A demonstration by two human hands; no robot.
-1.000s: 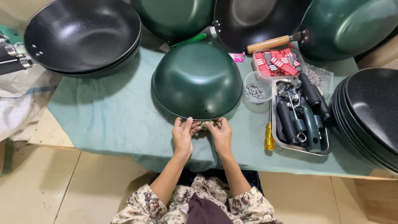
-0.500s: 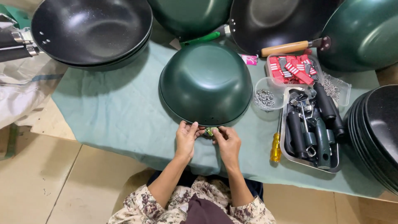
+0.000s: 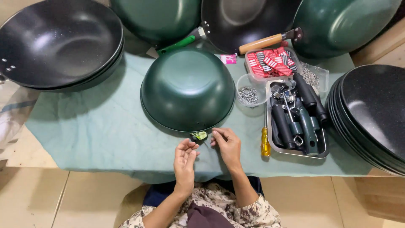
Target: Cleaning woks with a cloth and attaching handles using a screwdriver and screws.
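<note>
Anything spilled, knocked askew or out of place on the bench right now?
Nothing is spilled or damaged. The green wok lies upside down on the cloth, apparently on purpose, with a small green tag at its near rim between the left hand and right hand. The yellow screwdriver lies outside the metal tray, beside it.

The small green part (image 3: 198, 135) between the hands is too small to identify; 2 pan stacks, black pans left (image 3: 55, 42) and right (image 3: 375, 114), run off frame.
</note>
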